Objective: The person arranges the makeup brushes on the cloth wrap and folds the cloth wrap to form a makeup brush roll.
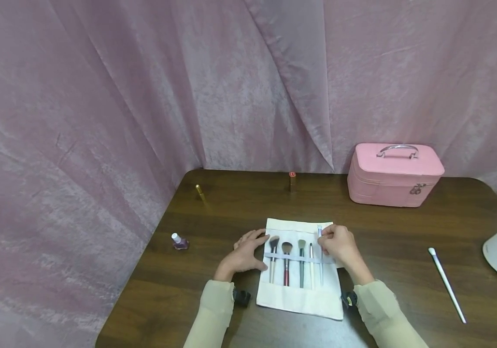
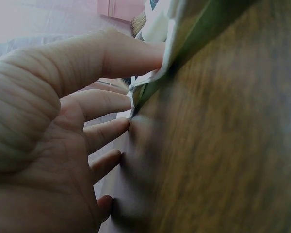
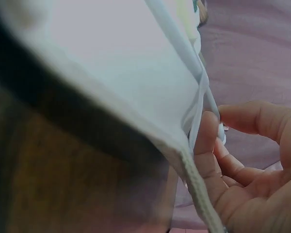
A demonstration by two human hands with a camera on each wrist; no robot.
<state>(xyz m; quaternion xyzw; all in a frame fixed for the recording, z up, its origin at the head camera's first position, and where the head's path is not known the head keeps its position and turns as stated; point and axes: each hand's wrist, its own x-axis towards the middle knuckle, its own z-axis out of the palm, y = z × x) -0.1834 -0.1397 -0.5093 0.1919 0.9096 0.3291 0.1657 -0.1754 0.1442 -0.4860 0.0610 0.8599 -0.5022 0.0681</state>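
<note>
While the left hand [image 1: 245, 252] is lying with fingers extended and relaxed against the left edge of the cream brush roll [image 1: 300, 297], holding nothing, the right hand [image 1: 338, 245] is pinching the top of a thin white brush [image 1: 319, 251] between thumb and fingertips. That brush is sitting in the rightmost slot of the roll, under the pale elastic band [image 1: 293, 258]; the right wrist view is showing the thumb [image 3: 206, 141] pressed to the slim handle right at the fabric edge.

Relative to the roll: four more brushes standing left of the white one in their slots, a powder brush [image 1: 273, 256] leftmost, then a red-handled brush [image 1: 286, 265], a green-handled one [image 1: 302, 263], a thin pale one [image 1: 311, 263]. Nail polish bottle [image 1: 180, 241] lying to the left, two gold lipstick tubes [image 1: 200, 192] [image 1: 292, 181] behind, pink vanity case [image 1: 393, 174] behind-right, loose white brush [image 1: 447, 284] well to the right on the wooden table [image 1: 404, 241].

Risks as I'm reading it:
- Band is gripping the handle, so any pull is likely dragging the whole roll unless the left hand is pressing down harder.
- Pinch is small on a slick handle; slipping out is plausible.
- Band shifting could be nudging the neighbouring thin brush out of its slot.
</note>
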